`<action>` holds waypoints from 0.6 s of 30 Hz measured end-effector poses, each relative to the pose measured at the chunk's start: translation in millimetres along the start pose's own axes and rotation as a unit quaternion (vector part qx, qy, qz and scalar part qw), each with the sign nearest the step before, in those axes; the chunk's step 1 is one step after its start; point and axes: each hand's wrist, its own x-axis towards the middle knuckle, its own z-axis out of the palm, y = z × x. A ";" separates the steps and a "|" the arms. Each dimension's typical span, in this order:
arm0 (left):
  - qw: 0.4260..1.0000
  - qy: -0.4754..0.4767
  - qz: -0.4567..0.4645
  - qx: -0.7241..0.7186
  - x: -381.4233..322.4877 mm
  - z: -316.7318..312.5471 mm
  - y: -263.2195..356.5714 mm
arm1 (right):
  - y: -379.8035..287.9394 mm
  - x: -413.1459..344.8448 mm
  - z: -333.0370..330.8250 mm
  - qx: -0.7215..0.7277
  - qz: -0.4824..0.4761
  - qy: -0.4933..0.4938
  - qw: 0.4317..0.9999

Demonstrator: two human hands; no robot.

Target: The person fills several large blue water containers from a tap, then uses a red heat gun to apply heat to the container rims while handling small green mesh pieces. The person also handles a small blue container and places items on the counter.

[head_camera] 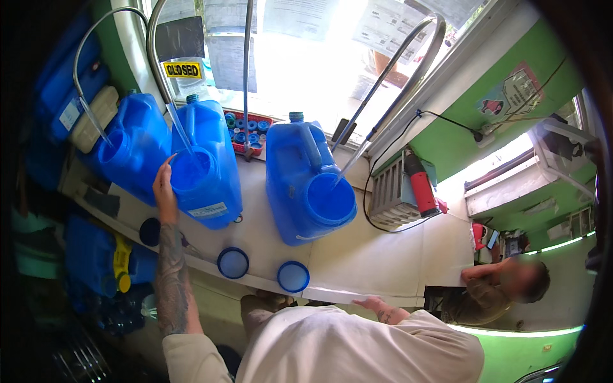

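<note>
Water runs from curved metal spouts into three blue plastic water jugs on the counter: the left jug (143,148), the middle jug (215,172) and the right jug (287,177). My left hand (165,191) rests against the left side of the middle jug's wide mouth, its fingers along the rim. At the counter's front edge, my right hand (371,303) touches the edge, with no object seen in it. Two round blue-rimmed lids, a left one (233,263) and a right one (293,276), lie near that edge. A darker round lid (150,231) is beside my left forearm.
A red basket (258,151) of caps stands by the window. A heat gun (421,184) with a black cord lies against a grey crate (387,191). Another person (483,292) is at the right. More blue containers (91,253) stand below at left.
</note>
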 end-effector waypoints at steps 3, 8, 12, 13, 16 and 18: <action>1.000 -0.011 0.005 -0.010 -0.1 -0.5 -0.6 | 0.0 2.4 -8.1 -0.024 -0.032 0.000 0.999; 0.991 -0.065 0.111 0.043 5.4 -3.2 -4.2 | -15.8 -31.8 -24.3 0.020 -0.030 -0.017 0.999; 0.974 -0.101 0.185 0.082 8.7 -6.3 -2.7 | -33.4 -95.2 -16.5 0.181 -0.014 -0.107 0.977; 0.974 -0.105 0.183 0.077 8.7 -7.2 -1.5 | -46.5 -104.4 -8.5 0.195 0.038 -0.153 0.968; 0.978 -0.108 0.163 0.068 7.7 -8.0 2.4 | -78.5 -118.7 26.1 0.231 0.093 -0.245 0.937; 0.982 -0.095 0.153 0.065 7.2 -7.8 3.8 | -98.7 -119.0 54.1 0.270 0.021 -0.261 0.926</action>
